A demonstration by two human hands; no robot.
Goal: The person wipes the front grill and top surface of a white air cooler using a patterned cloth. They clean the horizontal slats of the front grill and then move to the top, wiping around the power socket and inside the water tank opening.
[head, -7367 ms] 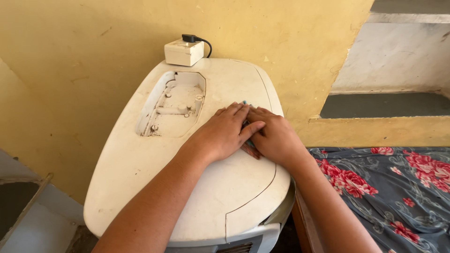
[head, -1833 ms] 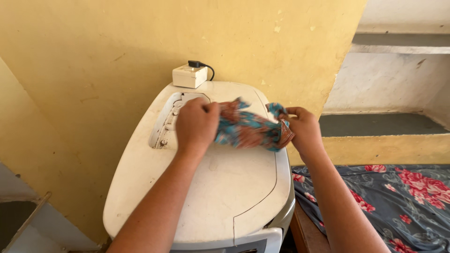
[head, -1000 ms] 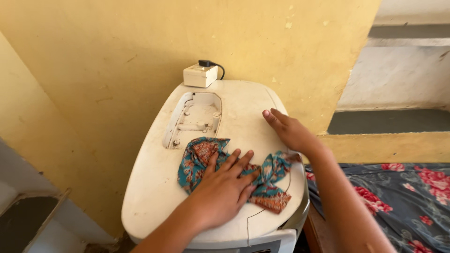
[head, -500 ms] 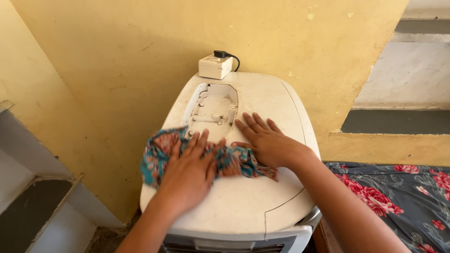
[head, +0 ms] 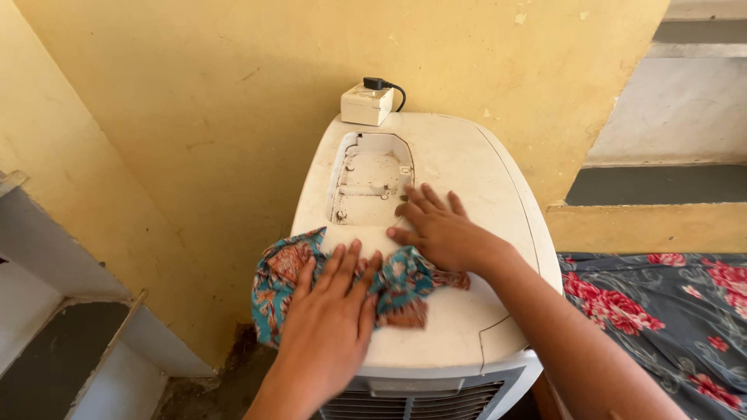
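Now my left hand (head: 331, 315) presses the patterned cloth (head: 389, 284) with fingers spread flat on the cooler top (head: 467, 163); my right hand (head: 440, 233) lies open beside it.

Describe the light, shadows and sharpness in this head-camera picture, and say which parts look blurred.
Head view: soft, warm daylight, no harsh glare; the cream plastic cooler top is evenly lit. Faint shadows lie under the left hand and right hand. The teal and orange patterned cloth is slightly soft, and the left forearm at the bottom edge is blurred. The yellow plaster wall is sharp.

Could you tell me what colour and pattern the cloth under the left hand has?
Teal cloth with orange-brown paisley-like print, head view.
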